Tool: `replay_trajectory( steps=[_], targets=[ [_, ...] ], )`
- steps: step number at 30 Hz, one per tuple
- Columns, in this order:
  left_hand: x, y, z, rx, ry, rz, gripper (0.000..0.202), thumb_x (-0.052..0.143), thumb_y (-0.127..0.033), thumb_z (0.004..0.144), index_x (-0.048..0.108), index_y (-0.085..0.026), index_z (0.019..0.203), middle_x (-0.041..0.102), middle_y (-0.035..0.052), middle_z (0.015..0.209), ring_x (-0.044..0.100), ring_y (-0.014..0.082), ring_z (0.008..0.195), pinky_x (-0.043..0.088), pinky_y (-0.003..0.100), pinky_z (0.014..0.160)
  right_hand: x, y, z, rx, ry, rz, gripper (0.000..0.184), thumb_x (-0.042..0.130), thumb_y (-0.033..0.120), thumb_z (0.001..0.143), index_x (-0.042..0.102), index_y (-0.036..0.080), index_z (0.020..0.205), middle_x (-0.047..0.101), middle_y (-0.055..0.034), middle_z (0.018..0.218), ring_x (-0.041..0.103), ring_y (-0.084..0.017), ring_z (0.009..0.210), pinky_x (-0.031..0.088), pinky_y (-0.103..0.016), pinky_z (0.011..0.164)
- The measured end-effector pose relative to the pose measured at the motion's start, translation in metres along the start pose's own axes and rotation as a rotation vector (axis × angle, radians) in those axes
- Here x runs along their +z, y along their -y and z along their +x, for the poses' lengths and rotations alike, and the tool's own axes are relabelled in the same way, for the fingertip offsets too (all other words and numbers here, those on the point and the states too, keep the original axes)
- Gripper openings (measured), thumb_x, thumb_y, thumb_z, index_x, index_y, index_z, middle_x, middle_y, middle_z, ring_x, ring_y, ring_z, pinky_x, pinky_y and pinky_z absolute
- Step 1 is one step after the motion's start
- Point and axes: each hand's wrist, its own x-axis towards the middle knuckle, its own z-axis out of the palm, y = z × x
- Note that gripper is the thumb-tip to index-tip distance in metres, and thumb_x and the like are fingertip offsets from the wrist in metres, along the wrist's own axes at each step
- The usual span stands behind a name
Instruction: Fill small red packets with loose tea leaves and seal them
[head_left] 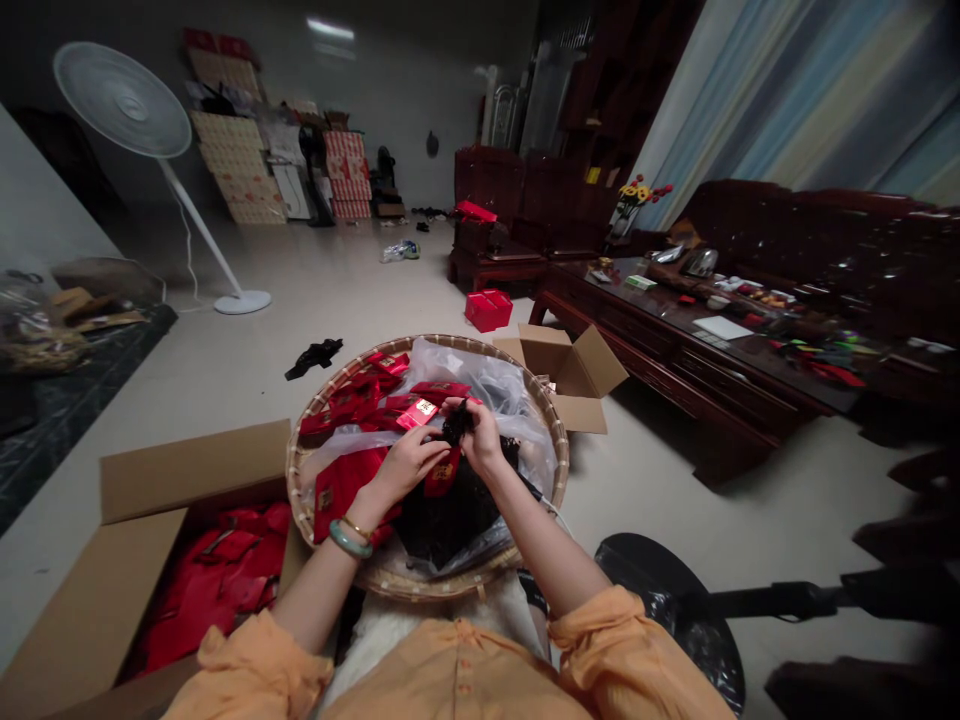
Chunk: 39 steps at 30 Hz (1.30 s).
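My left hand point(409, 465) and my right hand point(480, 440) meet above a round woven bamboo basket point(427, 588) on my lap. Both pinch a small dark fibrous tuft point(457, 422). A red packet with a gold character point(442, 472) hangs just below my hands, and another point(417, 413) lies near my left fingers. Several more red packets point(360, 400) fill the basket's far left, over a clear plastic bag point(442, 362). A black plastic bag point(442, 515) lies beneath my wrists, partly hidden by them.
To the left, an open cardboard box point(142, 520) holds red packaging point(210, 590). A smaller open carton point(577, 370) stands beyond the basket. A dark wooden table point(675, 335) with clutter runs along the right. A red box point(487, 310) and a black cloth point(313, 357) lie on the floor.
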Motion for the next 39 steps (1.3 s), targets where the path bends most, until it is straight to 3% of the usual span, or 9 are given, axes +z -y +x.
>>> replay_trajectory(
  steps=[4,10,15,21,25,28,31,35,39],
  targets=[
    [-0.002,-0.004,0.001,0.021,-0.048,0.036,0.016,0.052,-0.025,0.086,0.067,-0.021,0.092,0.058,0.0100,0.105,0.054,0.0205,0.100,0.049,0.039,0.084,-0.001,-0.001,-0.002,-0.034,0.039,-0.100,0.026,0.043,0.017,0.074,0.068,0.016,0.071,0.068,-0.0018,0.069,0.061,-0.015,0.078,0.046,-0.025,0.078],
    [-0.003,-0.008,0.002,0.070,-0.090,0.103,0.015,0.054,-0.021,0.084,0.066,-0.020,0.093,0.053,0.0101,0.127,0.043,0.0257,0.118,0.044,0.051,0.094,-0.003,-0.003,-0.001,-0.075,0.031,-0.164,0.027,0.043,0.015,0.072,0.070,0.016,0.071,0.069,-0.0011,0.071,0.061,-0.014,0.076,0.045,-0.023,0.076],
    [-0.002,-0.003,0.001,0.100,-0.073,0.057,0.014,0.054,-0.019,0.084,0.067,-0.020,0.091,0.068,0.0076,0.100,0.048,0.0247,0.112,0.046,0.050,0.090,-0.005,-0.003,0.004,0.035,0.007,-0.007,0.028,0.042,0.017,0.074,0.069,0.014,0.074,0.070,-0.0051,0.072,0.063,-0.015,0.073,0.047,-0.026,0.076],
    [-0.007,-0.004,-0.002,0.041,-0.060,0.008,0.015,0.051,-0.021,0.086,0.065,-0.019,0.092,0.067,0.0063,0.088,0.053,0.0218,0.101,0.047,0.046,0.088,-0.014,0.005,0.010,0.218,-0.084,0.184,0.024,0.042,0.019,0.076,0.066,0.016,0.079,0.070,-0.0062,0.074,0.064,-0.018,0.075,0.051,-0.035,0.077],
    [-0.012,-0.006,-0.002,-0.006,-0.026,-0.028,0.015,0.049,-0.023,0.087,0.063,-0.018,0.089,0.066,0.0064,0.086,0.054,0.0200,0.093,0.048,0.040,0.083,-0.034,0.008,0.009,0.178,-0.130,0.164,0.023,0.043,0.019,0.075,0.065,0.016,0.075,0.069,-0.0043,0.071,0.064,-0.016,0.070,0.050,-0.031,0.069],
    [-0.013,-0.005,-0.003,-0.026,0.011,-0.042,0.014,0.048,-0.023,0.088,0.061,-0.017,0.088,0.064,0.0066,0.087,0.055,0.0186,0.089,0.047,0.037,0.082,-0.053,0.005,0.003,0.094,-0.112,-0.113,0.019,0.046,0.017,0.074,0.066,0.018,0.072,0.067,-0.0007,0.067,0.061,-0.014,0.063,0.048,-0.027,0.064],
    [-0.013,-0.003,-0.005,-0.035,0.050,-0.048,0.014,0.047,-0.024,0.089,0.059,-0.017,0.089,0.063,0.0072,0.090,0.056,0.0183,0.089,0.047,0.035,0.081,-0.063,0.002,-0.006,0.035,-0.035,-0.473,0.019,0.054,0.009,0.066,0.068,0.020,0.070,0.067,0.0017,0.069,0.059,-0.014,0.070,0.046,-0.027,0.073],
    [-0.015,-0.002,-0.005,-0.031,0.106,-0.030,0.014,0.046,-0.025,0.089,0.058,-0.018,0.090,0.062,0.0070,0.090,0.056,0.0185,0.088,0.046,0.035,0.080,-0.056,0.003,-0.017,-0.215,0.139,-0.752,0.030,0.057,0.005,0.066,0.071,0.026,0.082,0.067,0.0021,0.092,0.054,-0.016,0.092,0.036,-0.031,0.095],
    [-0.021,-0.006,-0.002,-0.046,0.174,0.009,0.013,0.047,-0.025,0.088,0.057,-0.017,0.088,0.062,0.0066,0.087,0.055,0.0184,0.086,0.046,0.033,0.078,-0.042,0.003,-0.027,-0.340,0.307,-1.012,0.031,0.054,0.007,0.073,0.070,0.027,0.091,0.065,-0.0011,0.091,0.053,-0.018,0.091,0.034,-0.038,0.095]
  ],
)
